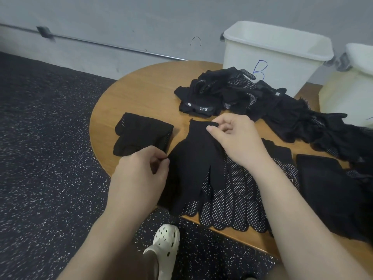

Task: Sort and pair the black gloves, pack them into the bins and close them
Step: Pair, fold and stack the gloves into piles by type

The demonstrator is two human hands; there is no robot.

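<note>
Nearest us, our left hand (141,170) pinches the side edge of a plain black knit glove (193,158) laid over dotted gloves (228,203) on the round wooden table (145,93). Our right hand (232,136) pinches its cuff. Beyond lie a folded pair (141,134), a loose glove pile (232,91) and the white bin marked B (272,55).

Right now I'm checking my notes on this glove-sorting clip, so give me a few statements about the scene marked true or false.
1. The right hand pinches the cuff of the plain black glove. True.
2. The left hand rests flat on the floor. False: it pinches the glove's edge at the table.
3. The white bin bears a blue letter B. True.
4. The plain glove lies over dotted gloves. True.
5. The unsorted glove pile sits inside the bin. False: it lies on the table.
</note>
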